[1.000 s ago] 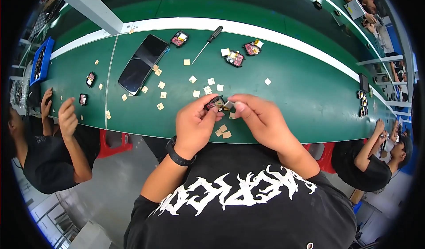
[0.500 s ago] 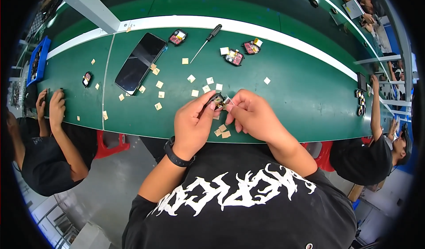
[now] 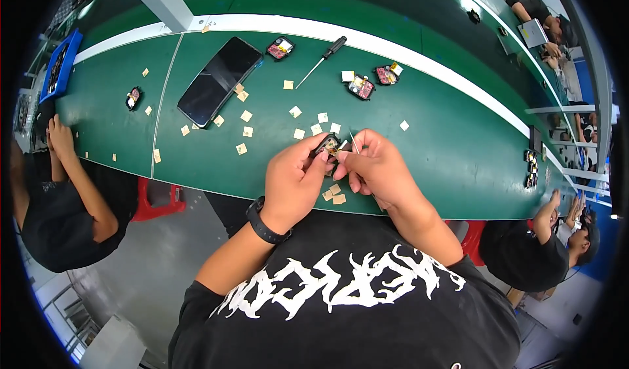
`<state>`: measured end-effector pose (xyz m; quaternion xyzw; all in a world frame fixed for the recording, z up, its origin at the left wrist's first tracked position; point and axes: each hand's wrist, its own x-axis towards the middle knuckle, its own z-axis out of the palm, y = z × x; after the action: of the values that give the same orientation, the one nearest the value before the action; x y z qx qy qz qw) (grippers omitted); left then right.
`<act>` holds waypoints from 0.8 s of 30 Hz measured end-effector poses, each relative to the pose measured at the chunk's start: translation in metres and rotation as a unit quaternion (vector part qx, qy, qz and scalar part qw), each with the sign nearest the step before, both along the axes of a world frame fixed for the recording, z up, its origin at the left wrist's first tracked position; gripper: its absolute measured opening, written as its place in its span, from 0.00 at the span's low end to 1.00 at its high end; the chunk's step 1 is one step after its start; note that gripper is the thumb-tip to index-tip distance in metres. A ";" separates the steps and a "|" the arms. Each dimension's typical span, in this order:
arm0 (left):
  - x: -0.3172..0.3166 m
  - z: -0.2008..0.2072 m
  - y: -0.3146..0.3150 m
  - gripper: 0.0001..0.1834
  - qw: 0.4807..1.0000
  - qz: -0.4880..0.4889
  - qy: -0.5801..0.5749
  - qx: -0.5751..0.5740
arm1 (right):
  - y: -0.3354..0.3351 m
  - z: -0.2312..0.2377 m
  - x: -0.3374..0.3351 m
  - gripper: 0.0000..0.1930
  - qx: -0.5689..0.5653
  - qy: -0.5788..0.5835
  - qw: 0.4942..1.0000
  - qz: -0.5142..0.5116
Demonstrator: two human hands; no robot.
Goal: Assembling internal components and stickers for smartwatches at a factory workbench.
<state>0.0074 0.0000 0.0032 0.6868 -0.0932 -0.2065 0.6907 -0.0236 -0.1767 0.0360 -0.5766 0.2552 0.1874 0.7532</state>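
My left hand [image 3: 293,177], a black band on its wrist, grips a small black electronic device [image 3: 327,145] with its opened inside facing up. Thumb and fingers of my right hand [image 3: 375,168] are pinched together at the device's right edge. A thin metal tool [image 3: 354,142] sticks up from between the right fingers; its exact kind is unclear. Small pale bits at the right fingertips are too small to name. Loose square tan pads [image 3: 339,198] lie on the table just below the hands, and more white-yellow pads [image 3: 322,117] lie beyond them.
A black phone-like slab [image 3: 219,80] lies at the back left, a screwdriver [image 3: 321,62] at the back. Several opened devices [image 3: 361,86] with red insides lie on the green table [image 3: 452,133]. A blue tray [image 3: 61,67] stands far left. People [image 3: 72,205] sit on both sides.
The view has shifted slightly. The metal tool now points upward above my right fingers, which stay at the device. The person on the left has brought their hands together; the one on the right has lowered an arm.
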 end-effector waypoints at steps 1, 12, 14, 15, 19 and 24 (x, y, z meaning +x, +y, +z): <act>0.000 0.000 0.000 0.16 1.000 0.003 0.000 -0.001 | 0.000 0.000 0.001 0.11 -0.001 0.000 1.000 -0.003; -0.002 0.004 -0.003 0.16 0.999 0.019 0.039 -0.030 | 0.007 -0.021 -0.020 0.10 -0.285 -0.160 0.944 0.050; -0.003 0.003 -0.004 0.15 0.997 0.038 0.052 -0.050 | 0.004 -0.025 -0.023 0.11 -0.378 -0.270 0.884 0.057; -0.003 0.002 -0.005 0.14 0.994 0.056 0.063 -0.070 | 0.003 -0.025 -0.022 0.11 -0.378 -0.270 0.883 0.058; -0.001 -0.003 -0.004 0.14 0.994 0.050 0.057 -0.081 | 0.000 -0.018 -0.014 0.10 -0.277 -0.196 0.941 0.002; -0.001 -0.001 -0.003 0.15 0.993 0.029 0.083 -0.085 | -0.008 -0.018 0.000 0.08 -0.206 -0.143 0.967 0.051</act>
<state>0.0066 -0.0026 0.0021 0.6087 -0.0330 -0.2343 0.7573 -0.0236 -0.1846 0.0181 -0.7521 0.1480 0.0843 0.6367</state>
